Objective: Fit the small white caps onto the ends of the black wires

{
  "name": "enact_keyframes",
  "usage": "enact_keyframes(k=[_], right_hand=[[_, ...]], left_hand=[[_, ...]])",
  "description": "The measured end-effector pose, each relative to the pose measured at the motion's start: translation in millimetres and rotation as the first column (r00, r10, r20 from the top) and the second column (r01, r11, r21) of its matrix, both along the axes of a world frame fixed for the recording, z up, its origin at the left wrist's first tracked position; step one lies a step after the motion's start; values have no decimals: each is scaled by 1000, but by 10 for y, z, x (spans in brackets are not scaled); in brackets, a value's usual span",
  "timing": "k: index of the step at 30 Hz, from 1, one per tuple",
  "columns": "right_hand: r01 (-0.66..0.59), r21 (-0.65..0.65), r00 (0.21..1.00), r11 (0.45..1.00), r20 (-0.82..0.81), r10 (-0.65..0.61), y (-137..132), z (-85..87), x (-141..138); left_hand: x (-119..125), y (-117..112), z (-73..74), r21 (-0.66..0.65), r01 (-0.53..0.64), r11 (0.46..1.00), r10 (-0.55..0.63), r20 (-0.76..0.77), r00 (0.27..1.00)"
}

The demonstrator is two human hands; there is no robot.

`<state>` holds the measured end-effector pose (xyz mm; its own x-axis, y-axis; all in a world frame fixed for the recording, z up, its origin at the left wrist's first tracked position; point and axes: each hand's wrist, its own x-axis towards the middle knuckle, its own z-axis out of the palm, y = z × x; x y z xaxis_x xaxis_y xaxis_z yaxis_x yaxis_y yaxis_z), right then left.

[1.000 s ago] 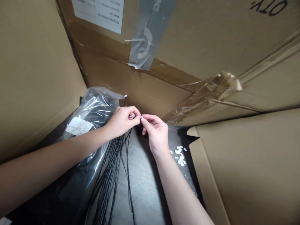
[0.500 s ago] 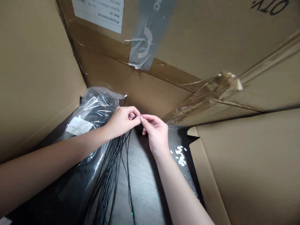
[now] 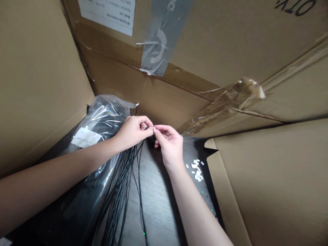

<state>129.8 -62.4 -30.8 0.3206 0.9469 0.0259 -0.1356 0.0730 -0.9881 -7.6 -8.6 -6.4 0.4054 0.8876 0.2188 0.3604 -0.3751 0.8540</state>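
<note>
Hardly anything has moved since a second ago: both hands sit a shade higher, and the pinch between them is unchanged. Cardboard boxes (image 3: 269, 177) wall in the table (image 3: 153, 205) on three sides, so the elbows have little room and a jerk could knock a loose flap. The plastic bag (image 3: 102, 116) of coiled cable lies at the left, beneath the left forearm; leaning on it could shift it. Black cables (image 3: 120, 191) run in a loose sheaf from the near edge up to the fingers, and tugging one could tangle its neighbours. The left hand (image 3: 133, 131) is curled closed on a cable's end. The right hand (image 3: 170, 145), palm down with the wrist bent, pinches a tiny white piece (image 3: 154, 128) against that end. It could slip and drop among the white bits (image 3: 196, 169) scattered beside the right wrist.
</note>
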Motion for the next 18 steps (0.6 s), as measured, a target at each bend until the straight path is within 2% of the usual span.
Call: enact_keyframes(k=[18], right_hand=[[46,14,999,999,-7,-46,-3,4,-7]], left_hand=[[-3,11,-22,18,6,1000,-5,-42,999]])
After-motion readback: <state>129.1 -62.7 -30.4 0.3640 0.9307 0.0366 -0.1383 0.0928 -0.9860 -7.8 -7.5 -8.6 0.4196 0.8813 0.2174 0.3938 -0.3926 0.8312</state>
